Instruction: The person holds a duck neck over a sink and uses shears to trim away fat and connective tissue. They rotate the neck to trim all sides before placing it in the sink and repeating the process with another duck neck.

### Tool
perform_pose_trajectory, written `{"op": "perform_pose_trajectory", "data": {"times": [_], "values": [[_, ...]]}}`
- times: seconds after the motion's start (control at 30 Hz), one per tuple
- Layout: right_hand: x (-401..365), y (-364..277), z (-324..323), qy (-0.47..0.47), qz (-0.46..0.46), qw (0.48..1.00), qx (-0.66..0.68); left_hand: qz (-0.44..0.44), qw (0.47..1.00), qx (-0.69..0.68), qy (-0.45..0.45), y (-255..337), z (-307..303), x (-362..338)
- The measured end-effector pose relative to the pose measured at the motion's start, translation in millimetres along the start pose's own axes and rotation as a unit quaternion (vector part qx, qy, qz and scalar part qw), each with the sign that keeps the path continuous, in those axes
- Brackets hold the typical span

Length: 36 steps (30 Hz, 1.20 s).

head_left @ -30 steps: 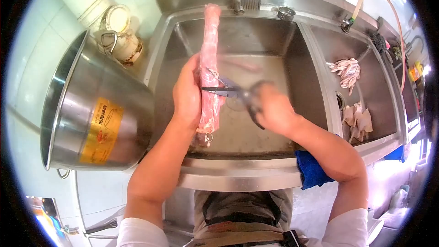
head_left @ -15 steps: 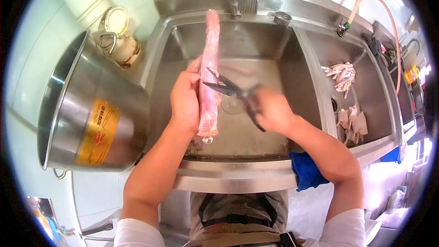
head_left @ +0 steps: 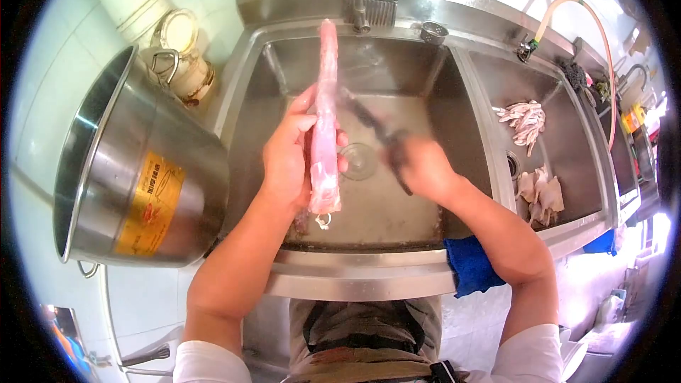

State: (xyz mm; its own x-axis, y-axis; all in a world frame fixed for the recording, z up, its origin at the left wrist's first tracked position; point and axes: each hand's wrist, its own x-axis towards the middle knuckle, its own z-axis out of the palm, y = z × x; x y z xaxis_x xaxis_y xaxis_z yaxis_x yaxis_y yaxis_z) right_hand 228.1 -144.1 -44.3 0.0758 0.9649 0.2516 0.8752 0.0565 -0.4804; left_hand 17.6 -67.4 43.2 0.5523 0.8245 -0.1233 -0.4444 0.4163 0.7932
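Observation:
A long, pale pink piece of meat (head_left: 326, 117) stands lengthwise over the large sink, with a small whitish bit hanging at its near end. My left hand (head_left: 291, 149) is wrapped round its middle, fingertips showing on the right side. Dark scissors (head_left: 379, 131) are in my right hand (head_left: 423, 169), just right of the meat and apart from it. Their blades are blurred and look closed together. The fingers of my right hand are wrapped round the handles.
Around the work is a large steel sink (head_left: 454, 128). On the left stands a big steel pot (head_left: 188, 177). The right basin (head_left: 574, 142) holds pale strips (head_left: 526, 124) and flat pale pieces (head_left: 543, 197). A blue cloth (head_left: 472, 267) hangs on the front edge; a faucet (head_left: 360, 14) is behind.
The scissor blades have moved off the meat to the right and come together. The loose pink piece seen near the blades no longer shows. My left hand has turned the meat slightly.

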Motion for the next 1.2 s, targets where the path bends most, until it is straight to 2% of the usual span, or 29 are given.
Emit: {"op": "perform_pose_trajectory", "data": {"times": [0.1, 0.2, 0.3, 0.4, 0.5, 0.53, 0.63, 0.73, 0.83, 0.93, 1.03, 1.13, 1.2], "values": [[-4.4, -12.1, -4.8, 0.048, 0.001, 0.999, 0.003, 0.007, 1.000, 0.004, -0.009, -2.2, -2.4, 1.3], [-3.7, -8.1, -6.9, 0.091, -0.061, 0.987, -0.116, 0.016, 0.999, 0.007, -0.038, -3.3, -1.6, 1.6], [-0.2, -0.8, -8.0, 0.031, 0.009, 0.986, -0.164, 0.023, 0.998, 0.049, -0.013, -6.9, -6.6, 1.8], [0.8, 5.7, -12.2, 0.018, 0.011, 0.986, -0.163, 0.029, 0.998, 0.045, -0.036, -5.4, -10.5, 6.9], [0.7, 13.0, -8.0, 0.024, 0.008, 0.998, -0.056, 0.034, 0.997, 0.045, -0.059, -4.0, -9.0, 8.4], [-0.6, 10.6, -9.8, -0.008, 0.040, 0.999, -0.021, 0.040, 0.995, 0.050, -0.076, -3.7, -9.5, 9.2], [-4.1, -0.3, -10.9, 0.018, 0.001, 0.999, -0.039, 0.054, 0.989, 0.068, -0.119, -3.3, -14.7, 11.0], [-9.1, -6.4, -11.5, 0.062, -0.056, 0.993, -0.088, 0.052, 0.989, 0.094, -0.099, -0.1, -9.2, 8.5], [-6.6, -6.6, -9.6, 0.086, -0.049, 0.984, -0.148, 0.049, 0.992, 0.103, -0.062, -2.9, -5.8, 6.2], [-2.4, 0.8, -5.7, -0.024, 0.016, 0.987, -0.161, 0.073, 0.980, 0.186, 0.001, -6.8, 2.8, 1.1], [-2.8, 6.2, -5.1, -0.001, 0.002, 0.990, -0.139, 0.060, 0.985, 0.162, -0.024, -4.7, -2.8, 3.4], [-2.7, 6.5, -1.8, -0.040, 0.070, 0.997, 0.010, 0.057, 0.992, 0.104, -0.049, -2.6, -3.0, 4.8], [-4.1, -0.6, -4.8, -0.022, 0.046, 0.999, -0.011, 0.056, 0.993, 0.078, -0.071, -1.9, -7.6, 4.7]]}}
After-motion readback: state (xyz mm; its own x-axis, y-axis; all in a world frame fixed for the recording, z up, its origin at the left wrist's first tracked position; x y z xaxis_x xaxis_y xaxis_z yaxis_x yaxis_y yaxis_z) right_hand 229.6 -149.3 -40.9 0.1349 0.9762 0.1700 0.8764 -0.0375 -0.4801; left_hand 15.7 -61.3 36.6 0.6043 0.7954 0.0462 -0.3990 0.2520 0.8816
